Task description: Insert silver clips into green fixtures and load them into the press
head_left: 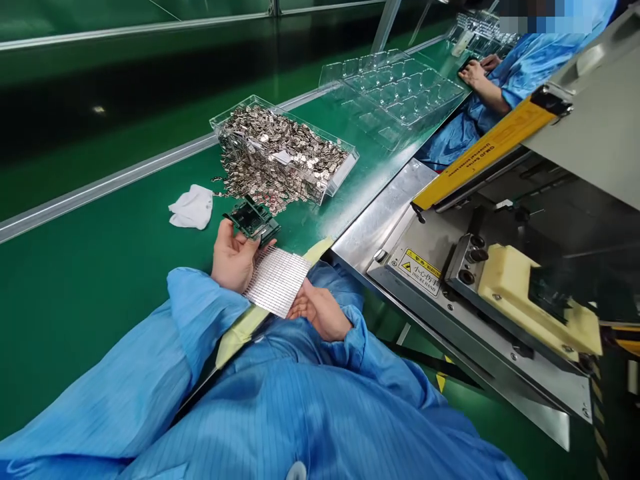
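My left hand [234, 259] is closed around a small stack of dark green circuit boards [251, 220], tilted over the green bench near its front edge. Between the two hands lies a silvery white sheet [278, 281] covered in rows of small rectangles. My right hand [321, 309] pinches its right edge, thumb on top. The sheet's left edge runs up against my left hand; whether those fingers also grip it I cannot tell. Just beyond the boards, a clear plastic box [345, 175] is heaped with small metal pieces [280, 143], and more are spilled along its near side.
A crumpled white cloth-like piece [192, 207] lies left of the box. Clear compartment trays [395, 87] stand farther back. To the right is a metal machine with a yellow bar [487, 153] and a hand-injury warning label [420, 270]. A co-worker's hands [480, 77] work at the far right.
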Demonstrator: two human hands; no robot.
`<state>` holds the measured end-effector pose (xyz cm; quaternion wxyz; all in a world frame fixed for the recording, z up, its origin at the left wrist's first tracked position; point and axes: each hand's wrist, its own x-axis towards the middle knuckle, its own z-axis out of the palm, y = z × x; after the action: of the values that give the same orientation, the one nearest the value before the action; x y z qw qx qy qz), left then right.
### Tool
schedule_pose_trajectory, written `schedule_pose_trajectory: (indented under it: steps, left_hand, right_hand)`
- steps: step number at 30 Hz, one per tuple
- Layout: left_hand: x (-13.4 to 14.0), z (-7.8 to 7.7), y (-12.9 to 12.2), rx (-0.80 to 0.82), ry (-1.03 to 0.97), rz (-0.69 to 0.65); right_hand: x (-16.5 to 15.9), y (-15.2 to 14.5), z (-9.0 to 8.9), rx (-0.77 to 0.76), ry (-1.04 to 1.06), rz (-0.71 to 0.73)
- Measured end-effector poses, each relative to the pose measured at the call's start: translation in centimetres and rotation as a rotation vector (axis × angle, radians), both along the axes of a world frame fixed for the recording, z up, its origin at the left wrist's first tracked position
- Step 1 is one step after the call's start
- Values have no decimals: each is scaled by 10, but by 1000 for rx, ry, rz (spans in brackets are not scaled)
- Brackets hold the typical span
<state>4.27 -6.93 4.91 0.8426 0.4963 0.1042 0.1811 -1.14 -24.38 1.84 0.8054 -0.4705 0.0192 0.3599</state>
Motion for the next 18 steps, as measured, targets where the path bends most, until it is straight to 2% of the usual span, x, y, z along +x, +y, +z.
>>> schedule_pose_trajectory:
  steps: [3,9,13,18]
  left_hand:
    - [3,5,2,-37,41,-5]
    - [3,27,8,-93,176,-22]
    - [0,35,16,-82,140,-1]
    - [-5,35,23,-83,148,45]
  right_hand:
    - [5,3,12,-17,29,27]
    - [16,6,35,-44,87,38]
    - [21,7,38,-108,153,25]
    - [21,7,39,-150,176,-18]
